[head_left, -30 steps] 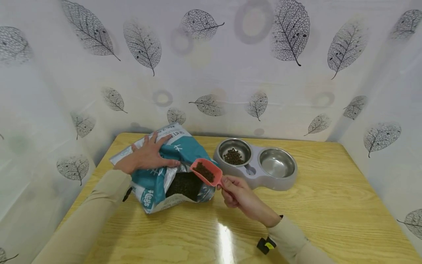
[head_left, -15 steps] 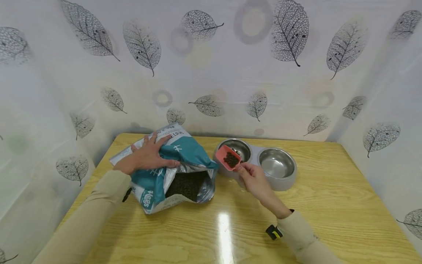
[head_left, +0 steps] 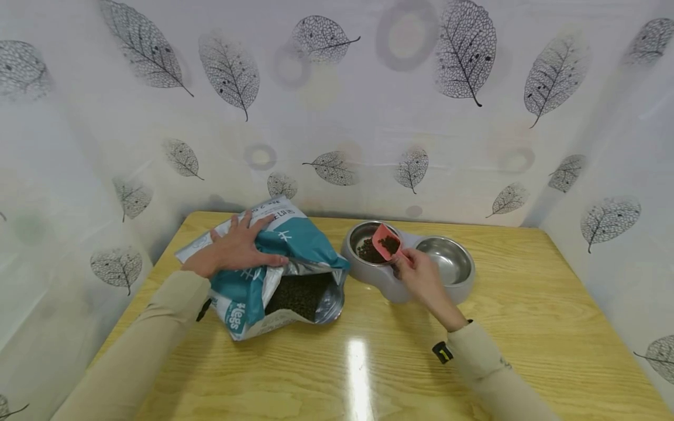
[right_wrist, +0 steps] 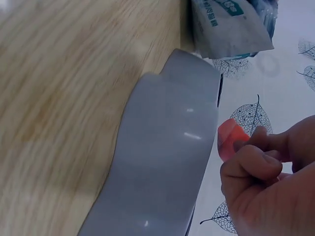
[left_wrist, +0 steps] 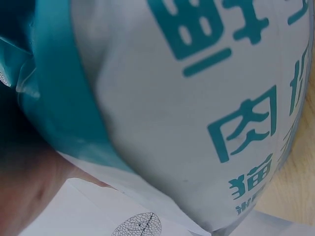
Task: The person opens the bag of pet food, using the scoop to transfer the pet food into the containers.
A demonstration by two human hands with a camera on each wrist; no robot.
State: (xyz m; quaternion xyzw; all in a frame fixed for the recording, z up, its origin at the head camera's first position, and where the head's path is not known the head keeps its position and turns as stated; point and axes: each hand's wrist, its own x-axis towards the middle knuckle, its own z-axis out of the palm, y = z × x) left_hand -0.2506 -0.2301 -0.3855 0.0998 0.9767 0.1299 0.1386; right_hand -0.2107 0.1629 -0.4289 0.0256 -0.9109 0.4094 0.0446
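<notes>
Leaf-printed walls (head_left: 347,117) flank your shiny wood-grain surface (head_left: 532,310) — your right hand (head_left: 423,280) gripping the scoop (head_left: 380,238), left hand (head_left: 238,245) spread on the bag (head_left: 305,242).

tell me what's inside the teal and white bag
Through the open mouth of the bag, dark pellets show against a silvery lining. Whether anything else lies deeper cannot be seen: the bag's upper side, under the left hand, covers it.

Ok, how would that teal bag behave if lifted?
The bag looks floppy, given how it creases and folds. It may spill if tipped, since it lies gaping open. The kibble inside would probably slide about, making it sag.
</notes>
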